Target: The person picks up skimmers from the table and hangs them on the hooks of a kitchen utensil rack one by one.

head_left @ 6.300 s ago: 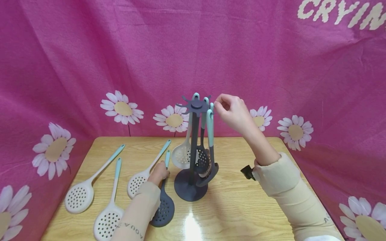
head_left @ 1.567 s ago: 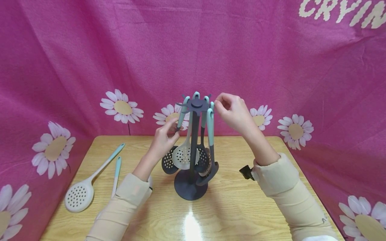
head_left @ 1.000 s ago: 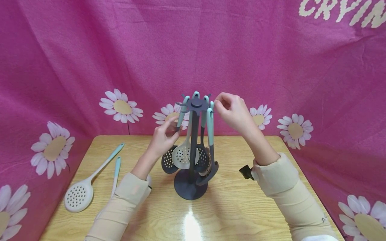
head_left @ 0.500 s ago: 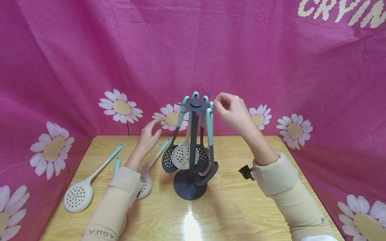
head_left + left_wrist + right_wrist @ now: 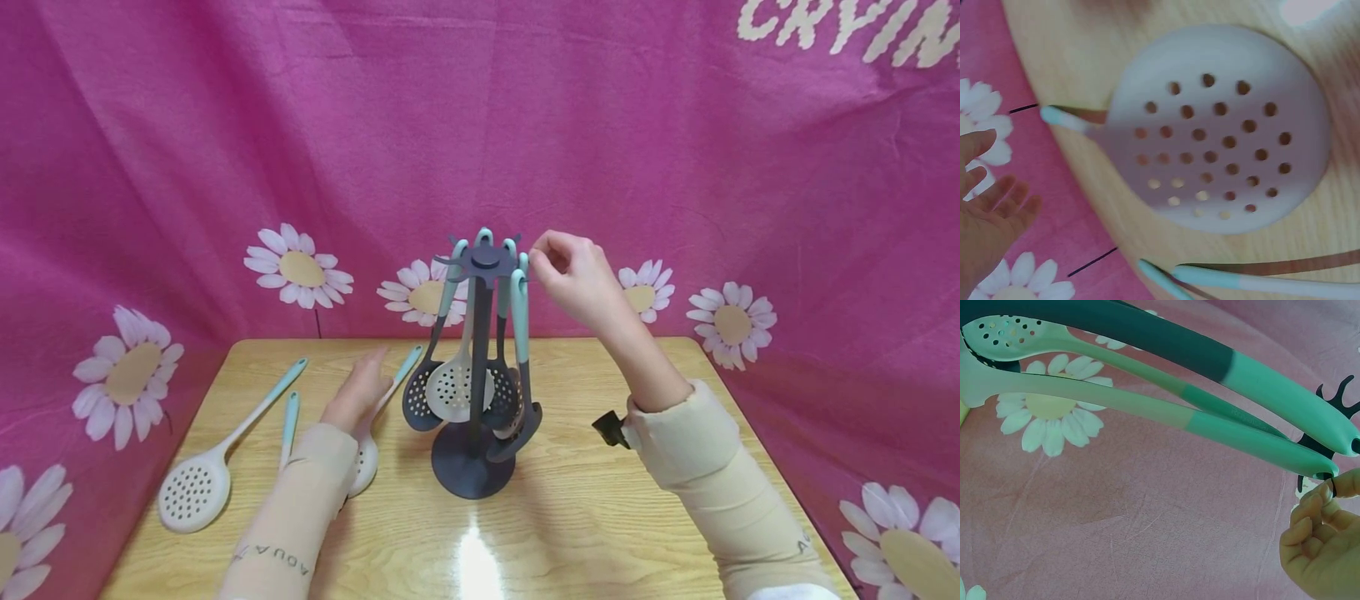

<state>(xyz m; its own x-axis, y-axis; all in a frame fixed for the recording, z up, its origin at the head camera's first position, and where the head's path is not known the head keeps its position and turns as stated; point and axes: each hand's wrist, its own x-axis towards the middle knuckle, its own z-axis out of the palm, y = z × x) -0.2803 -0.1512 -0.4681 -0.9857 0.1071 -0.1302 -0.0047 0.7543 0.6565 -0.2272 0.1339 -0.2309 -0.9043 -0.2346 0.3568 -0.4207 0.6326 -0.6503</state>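
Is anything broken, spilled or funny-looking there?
Nothing stands out: I see no spill or break. The dark rack stands upright with its hanging utensils, and three loose utensils simply lie on the table.

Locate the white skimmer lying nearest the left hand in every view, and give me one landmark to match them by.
Head: the skimmer lies left of the rack, partly hidden by the left hand and sleeve.
Left wrist: its perforated disc shows large, right of centre, handle pointing left.
Right wrist: not in it.
Shared landmark: the pink daisy curtain.
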